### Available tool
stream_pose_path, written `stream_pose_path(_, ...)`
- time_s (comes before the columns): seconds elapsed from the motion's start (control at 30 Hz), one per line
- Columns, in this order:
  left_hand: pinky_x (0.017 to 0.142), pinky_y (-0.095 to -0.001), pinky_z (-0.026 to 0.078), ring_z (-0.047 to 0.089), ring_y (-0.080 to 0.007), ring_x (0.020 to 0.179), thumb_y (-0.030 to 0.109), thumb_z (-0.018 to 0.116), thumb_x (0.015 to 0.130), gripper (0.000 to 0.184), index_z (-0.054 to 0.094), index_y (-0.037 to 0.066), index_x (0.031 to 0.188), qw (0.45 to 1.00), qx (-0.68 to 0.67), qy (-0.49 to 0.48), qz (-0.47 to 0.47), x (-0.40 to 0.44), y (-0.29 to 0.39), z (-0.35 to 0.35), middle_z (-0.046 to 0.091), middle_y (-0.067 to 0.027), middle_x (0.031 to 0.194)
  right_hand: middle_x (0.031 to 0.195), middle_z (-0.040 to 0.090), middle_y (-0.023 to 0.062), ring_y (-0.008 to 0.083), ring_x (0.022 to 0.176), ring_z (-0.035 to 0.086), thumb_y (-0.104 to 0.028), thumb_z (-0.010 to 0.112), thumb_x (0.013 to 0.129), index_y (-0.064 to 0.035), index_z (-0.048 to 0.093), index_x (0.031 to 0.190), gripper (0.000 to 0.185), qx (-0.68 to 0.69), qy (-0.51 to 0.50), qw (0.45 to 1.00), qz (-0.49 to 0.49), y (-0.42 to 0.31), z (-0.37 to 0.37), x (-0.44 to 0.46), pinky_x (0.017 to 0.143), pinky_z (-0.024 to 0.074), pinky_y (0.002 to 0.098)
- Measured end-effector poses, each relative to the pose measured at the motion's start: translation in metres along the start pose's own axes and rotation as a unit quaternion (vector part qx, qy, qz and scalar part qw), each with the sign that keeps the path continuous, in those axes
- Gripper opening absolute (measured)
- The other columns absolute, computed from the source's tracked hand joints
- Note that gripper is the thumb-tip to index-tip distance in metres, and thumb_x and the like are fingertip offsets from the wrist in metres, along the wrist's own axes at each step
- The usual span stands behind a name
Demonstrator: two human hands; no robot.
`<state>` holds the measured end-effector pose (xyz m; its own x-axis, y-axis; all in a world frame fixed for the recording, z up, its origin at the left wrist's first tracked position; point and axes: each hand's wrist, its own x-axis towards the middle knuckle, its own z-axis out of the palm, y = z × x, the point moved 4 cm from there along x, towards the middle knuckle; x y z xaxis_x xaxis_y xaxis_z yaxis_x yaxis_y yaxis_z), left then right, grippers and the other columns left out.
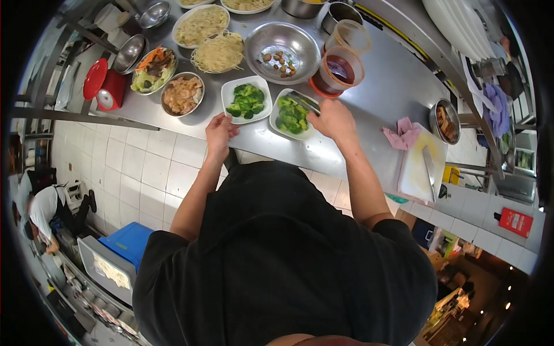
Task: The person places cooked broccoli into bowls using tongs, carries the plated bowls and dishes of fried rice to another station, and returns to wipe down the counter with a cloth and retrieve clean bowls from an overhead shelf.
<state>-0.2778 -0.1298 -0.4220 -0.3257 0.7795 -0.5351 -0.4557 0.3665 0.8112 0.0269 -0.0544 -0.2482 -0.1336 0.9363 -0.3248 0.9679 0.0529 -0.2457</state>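
Note:
Two white square bowls of broccoli stand side by side near the front edge of the steel table. My left hand [220, 134] has its fingers apart at the lower left rim of the left bowl [227, 92]. Dark tongs [304, 102] are gripped in my right hand [333, 122], their tips over the broccoli [292, 115] in the right bowl [276, 128]. Behind the bowls, a large steel bowl [262, 37] holds several small brown pieces and bits of green.
Noodle plates [218, 53], a meat bowl [183, 94], a salad bowl [153, 71] and a red scale [104, 85] stand left. Plastic tubs [340, 69] stand behind my right hand. A knife [430, 167] lies on a cutting board [416, 167] at right. Another person [49, 210] is far left.

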Motion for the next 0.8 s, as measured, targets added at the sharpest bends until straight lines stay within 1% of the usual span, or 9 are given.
stream_pose_path(0.1, 0.069, -0.0315, 0.056, 0.071, -0.0225, 0.086, 0.015, 0.065, 0.098, 0.039, 0.053, -0.003, 0.131, 1.0, -0.003, -0.01, -0.002, -0.001, 0.0, 0.0, 0.068, -0.0132, 0.108, 0.086, 0.071, 0.0261, 0.0423, 0.082, 0.07, -0.032, 0.067, 0.08, 0.002, 0.074, 0.091, 0.037, -0.005, 0.017, 1.0, -0.012, -0.002, 0.0, -0.011, 0.076, 0.0563, 0.0516)
stream_pose_path(0.17, 0.069, -0.0312, 0.056, 0.071, -0.0219, 0.086, 0.016, 0.065, 0.098, 0.038, 0.054, -0.003, 0.129, 1.0, -0.007, -0.002, -0.002, -0.002, 0.001, -0.001, 0.068, -0.0127, 0.107, 0.084, 0.07, 0.0256, 0.0426, 0.08, 0.069, -0.029, 0.066, 0.081, -0.0008, 0.074, 0.09, 0.031, 0.062, 0.026, 0.998, -0.002, -0.008, -0.011, -0.028, 0.074, 0.0548, 0.0527)
stream_pose_path(0.2, 0.069, -0.0312, 0.056, 0.071, -0.0216, 0.086, 0.016, 0.065, 0.098, 0.037, 0.055, -0.003, 0.129, 1.0, -0.003, -0.004, -0.002, -0.004, 0.002, 0.0, 0.069, -0.0126, 0.107, 0.084, 0.07, 0.0256, 0.0426, 0.08, 0.069, -0.029, 0.066, 0.081, -0.0008, 0.074, 0.09, 0.031, 0.061, 0.023, 0.998, -0.006, -0.012, -0.006, -0.032, 0.074, 0.0548, 0.0527)
stream_pose_path(0.27, 0.069, -0.0313, 0.056, 0.07, -0.0208, 0.085, 0.016, 0.066, 0.098, 0.036, 0.056, -0.002, 0.127, 1.0, -0.001, -0.005, -0.001, -0.004, 0.004, 0.002, 0.069, -0.0117, 0.104, 0.08, 0.069, 0.0245, 0.043, 0.077, 0.068, -0.028, 0.066, 0.082, -0.0032, 0.073, 0.091, 0.027, 0.135, 0.082, 0.982, -0.101, -0.027, 0.001, -0.036, 0.071, 0.0532, 0.0532)
stream_pose_path(0.37, 0.068, -0.0313, 0.056, 0.07, -0.021, 0.085, 0.015, 0.066, 0.097, 0.035, 0.057, -0.002, 0.127, 1.0, -0.012, -0.002, -0.004, -0.003, 0.002, 0.001, 0.068, -0.0111, 0.104, 0.076, 0.068, 0.0227, 0.0425, 0.074, 0.067, -0.028, 0.067, 0.082, -0.0023, 0.07, 0.086, 0.026, 0.177, 0.104, 0.968, -0.146, -0.056, 0.028, -0.022, 0.069, 0.0527, 0.0527)
stream_pose_path(0.47, 0.068, -0.031, 0.056, 0.07, -0.021, 0.084, 0.015, 0.067, 0.097, 0.035, 0.057, -0.002, 0.126, 1.0, -0.007, -0.002, -0.003, -0.006, 0.003, 0.002, 0.067, -0.0108, 0.105, 0.077, 0.068, 0.0215, 0.0417, 0.073, 0.067, -0.03, 0.067, 0.083, -0.0024, 0.068, 0.084, 0.027, 0.181, 0.133, 0.957, -0.183, -0.075, 0.058, -0.001, 0.068, 0.0526, 0.052)
stream_pose_path(0.53, 0.068, -0.0309, 0.056, 0.07, -0.0212, 0.084, 0.015, 0.067, 0.097, 0.035, 0.057, -0.003, 0.126, 1.0, -0.007, -0.005, -0.002, -0.007, 0.004, 0.001, 0.067, -0.011, 0.106, 0.079, 0.068, 0.0212, 0.0415, 0.073, 0.067, -0.03, 0.067, 0.083, -0.0023, 0.067, 0.083, 0.027, 0.165, 0.128, 0.961, -0.181, -0.077, 0.078, 0.009, 0.068, 0.0528, 0.052)
stream_pose_path(0.6, 0.068, -0.0308, 0.056, 0.07, -0.0213, 0.084, 0.015, 0.067, 0.097, 0.036, 0.057, -0.003, 0.126, 1.0, -0.009, -0.009, -0.001, -0.008, 0.005, 0.002, 0.066, -0.0111, 0.107, 0.08, 0.068, 0.0209, 0.0413, 0.073, 0.067, -0.03, 0.066, 0.083, -0.0022, 0.066, 0.081, 0.028, 0.146, 0.124, 0.965, -0.177, -0.077, 0.081, 0.009, 0.068, 0.053, 0.052)
stream_pose_path(0.8, 0.068, -0.0318, 0.057, 0.069, -0.0215, 0.085, 0.014, 0.067, 0.097, 0.035, 0.057, -0.003, 0.126, 1.0, 0.01, -0.003, 0.008, -0.008, 0.006, 0.002, 0.066, -0.0116, 0.107, 0.084, 0.07, 0.0206, 0.0412, 0.077, 0.069, -0.03, 0.064, 0.083, -0.0011, 0.067, 0.089, 0.029, 0.088, 0.115, 0.975, -0.171, -0.072, 0.071, -0.008, 0.07, 0.0552, 0.0514)
